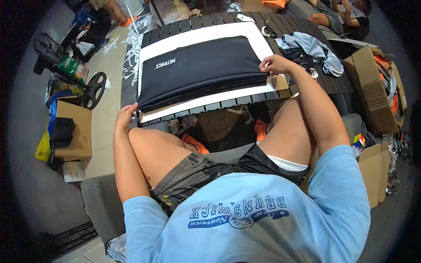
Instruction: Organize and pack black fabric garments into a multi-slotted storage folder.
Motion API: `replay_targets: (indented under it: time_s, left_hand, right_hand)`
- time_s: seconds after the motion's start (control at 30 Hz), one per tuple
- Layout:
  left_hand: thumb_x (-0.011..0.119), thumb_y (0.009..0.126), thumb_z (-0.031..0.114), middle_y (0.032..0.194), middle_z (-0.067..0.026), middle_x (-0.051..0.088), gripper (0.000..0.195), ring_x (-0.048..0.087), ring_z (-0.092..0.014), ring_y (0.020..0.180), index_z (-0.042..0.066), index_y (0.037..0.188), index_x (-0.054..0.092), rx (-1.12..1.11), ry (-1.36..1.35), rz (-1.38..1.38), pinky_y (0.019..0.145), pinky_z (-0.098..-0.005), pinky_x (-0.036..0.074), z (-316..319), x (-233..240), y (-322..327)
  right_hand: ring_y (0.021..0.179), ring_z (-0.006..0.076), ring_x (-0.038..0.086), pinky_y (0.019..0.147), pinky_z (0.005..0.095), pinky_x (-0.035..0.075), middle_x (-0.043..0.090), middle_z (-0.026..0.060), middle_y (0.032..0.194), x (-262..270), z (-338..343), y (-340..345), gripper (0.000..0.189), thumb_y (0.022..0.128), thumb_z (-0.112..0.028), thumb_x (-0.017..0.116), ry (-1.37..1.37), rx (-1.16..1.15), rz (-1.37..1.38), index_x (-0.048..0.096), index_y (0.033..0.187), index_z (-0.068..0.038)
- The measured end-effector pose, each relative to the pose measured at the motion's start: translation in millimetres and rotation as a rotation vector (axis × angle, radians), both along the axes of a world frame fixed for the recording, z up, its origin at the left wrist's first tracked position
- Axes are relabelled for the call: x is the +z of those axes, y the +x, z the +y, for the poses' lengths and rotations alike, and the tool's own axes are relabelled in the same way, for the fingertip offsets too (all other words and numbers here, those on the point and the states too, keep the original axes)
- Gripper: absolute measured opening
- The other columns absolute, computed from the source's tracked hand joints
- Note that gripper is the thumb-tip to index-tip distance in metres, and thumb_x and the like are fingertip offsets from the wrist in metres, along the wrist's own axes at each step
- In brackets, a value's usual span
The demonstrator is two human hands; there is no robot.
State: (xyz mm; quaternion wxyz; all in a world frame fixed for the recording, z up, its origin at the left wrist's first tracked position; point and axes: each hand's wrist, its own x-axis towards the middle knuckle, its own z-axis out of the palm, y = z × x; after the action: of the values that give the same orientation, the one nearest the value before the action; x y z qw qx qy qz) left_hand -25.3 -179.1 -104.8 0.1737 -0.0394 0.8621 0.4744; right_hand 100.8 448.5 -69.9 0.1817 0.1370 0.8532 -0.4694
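A stack of dark folded fabric panels (204,62) lies on a white board (194,33) before me, with white lettering on its top panel near the far left. My left hand (125,115) is at the near left corner of the stack, thumb and fingertips on the top panel's edge. At the near right corner, my right hand (276,65) pinches the same panel between thumb and fingers. Between the hands, the panel's near edge droops in a soft fold over the layers below. A tan cardboard piece (279,83) shows under the white board's right side.
The slatted table (227,104) also bears crumpled clothes (309,49) and scissors (269,31). Open cardboard boxes (371,88) stand at right. At left are a carton (74,131), a steering wheel (95,90) and white scraps (133,49). Another person (348,16) sits far right.
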Motion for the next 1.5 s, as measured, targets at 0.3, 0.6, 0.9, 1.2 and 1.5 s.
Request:
replay_targets:
  time_s: [0.3,0.6,0.9,1.2,1.5]
  left_hand:
    - [0.062,0.09,0.039,0.1,-0.0084,0.069,0.038,0.061,-0.026,0.093,0.003,0.103,0.068,0.078,-0.662,0.383,0.081,-0.0335,0.047,22.0,18.8,-5.2]
    - [0.05,0.098,0.033,0.152,-0.0182,0.034,0.056,0.034,-0.034,0.139,0.003,0.144,0.039,-0.522,-0.551,0.664,0.112,-0.0371,0.029,147.0,-12.8,-21.3]
    - [0.045,0.101,0.031,0.144,-0.0156,0.044,0.05,0.042,-0.028,0.133,0.003,0.142,0.041,-0.298,-0.212,0.661,0.11,-0.0339,0.031,108.1,17.8,-7.4]
    - [0.045,0.102,0.03,0.115,-0.0087,0.064,0.037,0.059,-0.019,0.102,0.002,0.121,0.06,-0.17,-0.022,0.619,0.092,-0.0284,0.044,123.7,51.7,7.1]
    - [0.047,0.102,0.022,0.104,-0.0069,0.065,0.03,0.059,-0.017,0.096,-0.001,0.105,0.065,-0.24,0.08,0.633,0.09,-0.0268,0.044,143.8,63.5,6.2]
  right_hand:
    - [0.089,0.0266,0.064,0.079,0.039,0.052,0.065,0.0113,0.105,13.4,-29.5,-7.8,0.044,0.085,-0.045,0.069,0.955,0.206,0.249,0.068,0.109,-0.008]
    - [0.146,0.0297,0.017,0.114,0.0608,0.016,0.019,0.0115,0.159,-27.6,-92.3,-27.6,0.077,0.093,-0.069,0.028,0.749,0.4,0.268,0.026,0.152,-0.019]
    - [0.106,0.0292,0.063,0.087,0.0409,0.051,0.064,0.0091,0.122,13.0,96.4,-25.5,0.046,0.085,-0.019,0.058,0.758,-0.585,0.228,0.059,0.13,-0.025]
    - [0.112,0.035,0.053,0.091,0.0506,0.043,0.058,0.0088,0.123,-34.2,172.7,7.1,0.034,0.085,-0.03,0.06,0.979,-0.951,0.1,0.066,0.118,-0.027]
    - [0.078,0.0335,0.061,0.072,0.0401,0.048,0.067,0.0104,0.089,65.1,153.2,-17.7,0.023,0.092,-0.027,0.05,0.761,-1.026,1.194,0.066,0.098,-0.012]
